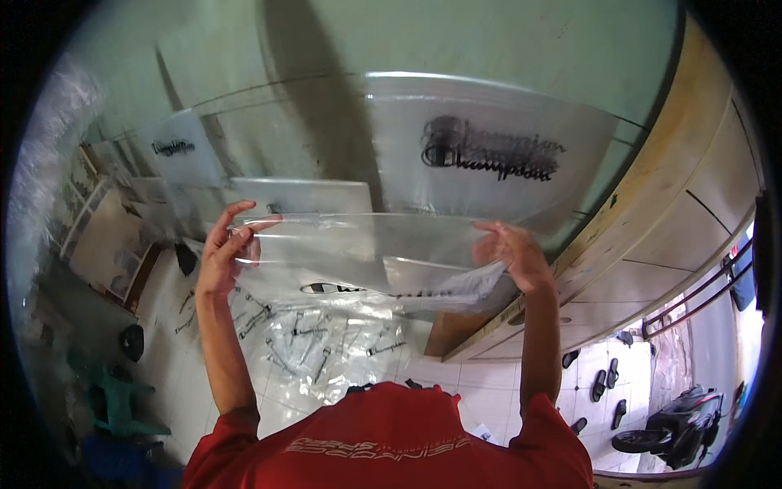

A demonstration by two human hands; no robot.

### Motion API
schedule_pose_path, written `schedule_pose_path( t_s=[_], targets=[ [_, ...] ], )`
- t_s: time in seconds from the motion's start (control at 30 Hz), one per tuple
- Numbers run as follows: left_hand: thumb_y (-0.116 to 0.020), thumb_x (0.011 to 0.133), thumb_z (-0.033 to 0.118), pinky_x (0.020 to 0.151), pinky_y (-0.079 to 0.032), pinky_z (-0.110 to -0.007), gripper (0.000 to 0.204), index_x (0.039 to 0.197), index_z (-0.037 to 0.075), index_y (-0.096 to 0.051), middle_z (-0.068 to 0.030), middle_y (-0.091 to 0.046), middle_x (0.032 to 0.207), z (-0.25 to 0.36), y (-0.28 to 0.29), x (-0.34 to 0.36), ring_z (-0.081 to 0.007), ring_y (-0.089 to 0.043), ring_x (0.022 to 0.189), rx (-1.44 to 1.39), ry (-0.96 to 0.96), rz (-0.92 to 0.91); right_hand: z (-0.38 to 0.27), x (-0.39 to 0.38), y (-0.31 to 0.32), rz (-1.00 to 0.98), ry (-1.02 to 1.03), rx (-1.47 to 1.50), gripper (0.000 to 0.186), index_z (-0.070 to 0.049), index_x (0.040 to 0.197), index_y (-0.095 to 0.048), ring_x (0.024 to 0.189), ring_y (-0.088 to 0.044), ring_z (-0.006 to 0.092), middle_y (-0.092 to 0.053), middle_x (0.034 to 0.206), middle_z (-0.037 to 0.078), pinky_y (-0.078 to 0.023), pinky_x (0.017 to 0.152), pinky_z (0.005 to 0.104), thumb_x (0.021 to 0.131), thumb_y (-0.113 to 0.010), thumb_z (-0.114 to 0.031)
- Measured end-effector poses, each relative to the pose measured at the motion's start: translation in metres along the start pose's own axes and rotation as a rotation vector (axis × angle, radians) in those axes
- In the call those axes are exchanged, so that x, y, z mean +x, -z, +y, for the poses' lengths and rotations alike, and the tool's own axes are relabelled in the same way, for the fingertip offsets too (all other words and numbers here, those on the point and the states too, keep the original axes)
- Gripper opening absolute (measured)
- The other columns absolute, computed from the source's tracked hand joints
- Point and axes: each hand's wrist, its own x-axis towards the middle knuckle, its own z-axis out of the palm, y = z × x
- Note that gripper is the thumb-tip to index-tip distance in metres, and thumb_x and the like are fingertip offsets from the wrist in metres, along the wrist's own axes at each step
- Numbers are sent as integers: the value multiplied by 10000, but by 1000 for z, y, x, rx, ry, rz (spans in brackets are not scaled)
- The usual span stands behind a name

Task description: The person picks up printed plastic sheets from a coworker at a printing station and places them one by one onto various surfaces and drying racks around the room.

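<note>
My left hand [226, 253] and my right hand [518, 254] hold a clear printed plastic sheet [366, 244] stretched between them, gripped near its upper corners. Black lettering runs along its lower part. Behind it, a large plastic sheet [521, 106] with smudged black print is on the pale green wall [318, 41]; a smaller printed sheet [187, 163] and a plain panel [314, 187] are farther left. Below the held sheet, several printed clear bags [326, 359] lie in a heap on the tiled floor [481, 391].
A green plastic stool [122, 407] and crumpled clear plastic [49, 155] are at the left. A wooden cabinet [668, 212] curves along the right. Several sandals [599, 383] and a motorbike [676, 432] are by the doorway at lower right. A leaning board [110, 236] is at left.
</note>
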Motion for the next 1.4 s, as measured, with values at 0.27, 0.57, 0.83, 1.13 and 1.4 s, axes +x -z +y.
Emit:
schedule_pose_path(
  t_s=[0.27, 0.57, 0.83, 1.13, 1.4],
  targets=[
    [-553, 963, 216, 1075, -392, -402, 514, 1403, 10, -383, -160, -600, 1216, 97, -50, 102, -260, -584, 1124, -55, -468, -163, -197, -35, -27, 80, 862, -203, 491, 71, 1306, -505, 1245, -515, 372, -499, 1372, 213, -514, 921, 419, 998, -480, -310],
    [-531, 973, 222, 1122, -346, -412, 563, 1461, 37, -320, -149, -445, 1447, 160, -102, 211, -309, -471, 1310, -89, -570, -370, -312, -2, -5, 126, 984, -168, 501, -25, 1429, -384, 1349, -382, 373, -349, 1473, 222, -359, 1100, 493, 1011, -451, -293],
    [-510, 962, 277, 1136, -310, -427, 601, 1466, 21, -305, -143, -374, 1501, 164, -138, 237, -323, -426, 1347, -90, -621, -405, -324, 22, 28, 216, 1137, -38, 440, -39, 1366, -465, 1370, -310, 374, -351, 1482, 129, -305, 1122, 457, 1007, -430, -292],
    [-502, 958, 286, 1149, -272, -430, 608, 1447, -25, -320, -152, -395, 1485, 172, -152, 253, -310, -404, 1362, -72, -741, -326, -334, 37, 31, 240, 1262, 18, 432, -30, 1380, -435, 1387, -300, 373, -369, 1488, 126, -242, 1161, 459, 1024, -352, -261],
    [-515, 951, 234, 1141, -233, -406, 519, 1415, 24, -413, -110, -462, 1448, 180, -161, 269, -260, -399, 1357, -104, -653, -316, -342, 44, 51, 313, 1234, -10, 415, -14, 1350, -467, 1364, -344, 337, -387, 1466, 145, -298, 1136, 439, 1020, -376, -249]
  ],
)
